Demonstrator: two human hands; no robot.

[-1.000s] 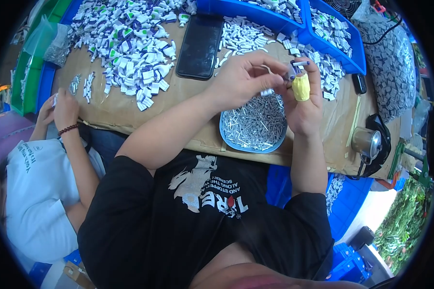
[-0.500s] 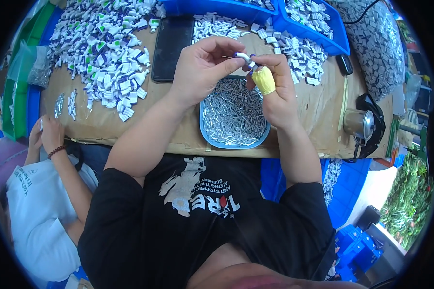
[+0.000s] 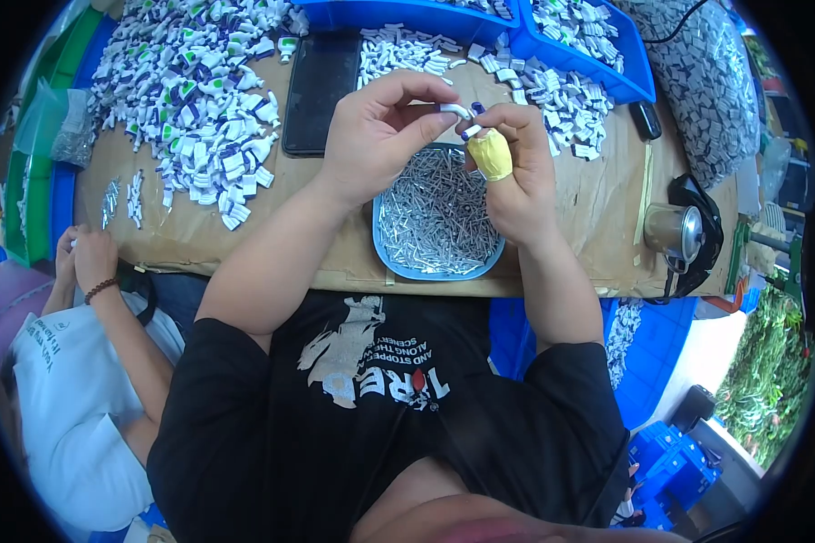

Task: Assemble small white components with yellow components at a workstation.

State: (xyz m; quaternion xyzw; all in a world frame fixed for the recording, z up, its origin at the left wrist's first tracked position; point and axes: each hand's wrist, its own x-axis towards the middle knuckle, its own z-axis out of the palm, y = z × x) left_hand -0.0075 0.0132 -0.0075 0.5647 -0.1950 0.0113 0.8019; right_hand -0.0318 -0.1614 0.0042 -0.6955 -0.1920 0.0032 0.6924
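Observation:
Above a blue tray [image 3: 379, 240] of short metal pins [image 3: 439, 217], my two hands meet almost fingertip to fingertip. My left hand [image 3: 367, 136] pinches a small curved white plastic piece [image 3: 455, 110] between thumb and fingers. In my right hand [image 3: 527, 176], a small white-and-purple plastic piece [image 3: 472, 132] is gripped between thumb and index finger. Yellow wrapping [image 3: 492, 156] covers that thumb. The two pieces are very close; whether they touch, or a pin lies between them, I cannot make out.
A heap of white, purple and green parts [image 3: 213, 109] spreads at the left, beside a dark flat device [image 3: 319, 95]. Blue bins [image 3: 589, 77] and loose white pieces [image 3: 566, 109] lie at the back. A metal cup [image 3: 668, 231] stands right. A co-worker's hands [image 3: 91, 258] are at left.
The piece in my right hand has tilted and shifted slightly; a small gap now shows near the left-hand piece. My left hand has barely moved. The co-worker's hands have shifted a little.

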